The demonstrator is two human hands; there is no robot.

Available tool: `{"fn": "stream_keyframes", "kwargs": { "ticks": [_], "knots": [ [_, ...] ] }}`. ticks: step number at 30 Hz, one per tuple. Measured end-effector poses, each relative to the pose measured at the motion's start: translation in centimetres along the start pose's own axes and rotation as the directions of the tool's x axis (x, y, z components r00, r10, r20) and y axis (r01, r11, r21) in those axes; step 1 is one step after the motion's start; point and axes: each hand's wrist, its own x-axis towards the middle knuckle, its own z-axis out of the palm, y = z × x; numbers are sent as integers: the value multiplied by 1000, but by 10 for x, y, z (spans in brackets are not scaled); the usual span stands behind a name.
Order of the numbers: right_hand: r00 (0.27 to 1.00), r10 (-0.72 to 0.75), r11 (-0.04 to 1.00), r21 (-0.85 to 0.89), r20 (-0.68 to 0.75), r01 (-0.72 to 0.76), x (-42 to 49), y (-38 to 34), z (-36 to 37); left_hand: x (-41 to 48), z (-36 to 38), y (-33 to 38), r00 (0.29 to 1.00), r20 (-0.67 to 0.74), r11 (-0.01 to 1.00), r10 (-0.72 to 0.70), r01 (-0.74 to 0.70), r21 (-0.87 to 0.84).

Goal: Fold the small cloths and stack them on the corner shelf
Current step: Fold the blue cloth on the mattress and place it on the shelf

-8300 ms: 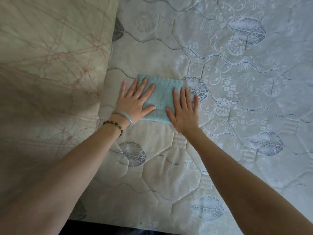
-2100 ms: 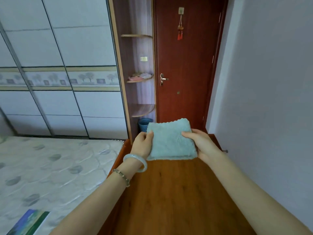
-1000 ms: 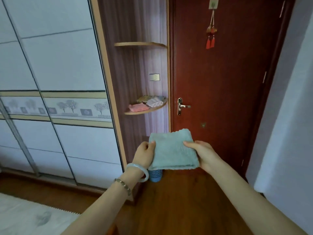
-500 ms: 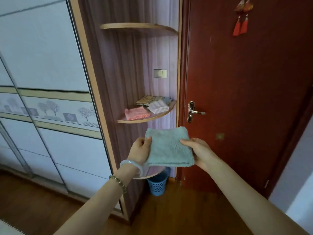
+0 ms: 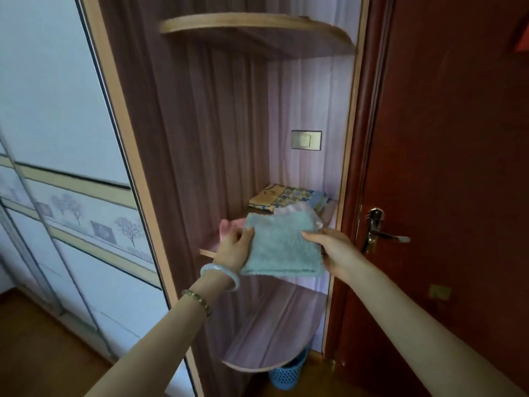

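Left hand [image 5: 233,249] and right hand [image 5: 336,250] pinch the folded teal cloth [image 5: 282,247] by opposite edges, thumbs on top; soft and light, it probably sags between the fingers [image 5: 312,235].

Left: white sliding wardrobe doors [image 5: 57,110], beige band of tree prints across the middle. Right: dark red-brown wooden door [image 5: 458,138] with brass lever handle [image 5: 382,234]; wall switch [image 5: 306,139] on the purplish wood-grain panel [image 5: 217,124] between them. Wood floor [image 5: 43,353], blue mesh basket [image 5: 286,373] low beside the door, light soft and dim.

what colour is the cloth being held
The cloth is pale teal, clearest in the head view.
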Motion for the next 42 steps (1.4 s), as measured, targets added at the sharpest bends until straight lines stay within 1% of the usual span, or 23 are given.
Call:
{"fn": "stream_keyframes", "kwargs": {
  "ticks": [9,12,14,17,19,21,23,25,26,27,28,29,30,31,32,33,34,35,36,37,38,40,42],
  "knots": [
    [990,108,992,-81,88,-101,118,5,21,86,-9,-18,993,-104,996,-48,55,64],
    [979,126,989,-94,157,-112,154,5,32,111,-13,-23,982,-187,992,-36,58,111],
    [970,153,984,-120,189,-132,177,6,40,126,-16,-28,972,-228,989,-59,88,120],
    [964,168,973,-193,204,-129,213,9,52,142,-21,-40,959,-261,976,-112,155,153],
    [969,143,947,-313,202,-75,232,14,58,148,-23,-51,947,-285,966,-148,200,166],
    [975,115,875,-484,190,-9,246,19,60,151,-26,-66,934,-279,951,-224,272,146],
    [975,104,745,-665,194,53,259,26,61,150,-28,-81,914,-241,918,-326,367,151],
    [975,63,626,-769,212,127,269,32,62,145,-29,-87,900,-240,833,-363,429,349],
    [971,14,591,-785,240,186,271,32,63,143,-28,-89,899,-281,777,-336,434,457],
    [955,-55,563,-781,292,272,272,29,66,142,-25,-87,902,-326,743,-285,422,519],
    [919,-130,528,-758,373,382,271,25,68,141,-22,-86,911,-360,736,-202,384,558],
    [861,-195,466,-728,469,502,269,21,72,140,-19,-83,925,-372,743,-72,298,599],
    [800,-214,378,-708,560,597,267,19,76,140,-17,-81,937,-338,712,94,173,680],
    [740,-190,262,-693,645,672,265,21,79,139,-13,-77,940,-268,647,213,70,760],
    [701,-122,138,-688,702,713,263,27,79,140,-11,-78,945,-186,587,269,-8,809],
    [685,-34,19,-684,728,729,261,37,78,141,-8,-77,963,-107,545,248,-48,837],
    [681,54,-82,-677,730,731,259,48,74,141,-3,-79,982,-43,513,184,-59,857],
    [684,113,-155,-667,721,729,258,59,70,142,2,-84,995,5,489,100,-53,871],
    [689,135,-193,-663,712,723,257,67,65,142,6,-90,999,27,470,28,-37,882],
    [691,136,-202,-663,710,721,258,72,63,143,9,-98,999,35,459,-37,-15,888],
    [693,138,-196,-666,708,720,258,74,61,142,12,-102,998,32,454,-61,0,891],
    [686,148,-174,-664,713,728,262,69,62,141,11,-104,998,14,480,-67,20,877],
    [659,112,-118,-649,744,752,265,59,67,138,6,-95,999,-9,525,-39,28,851]
  ]
}}
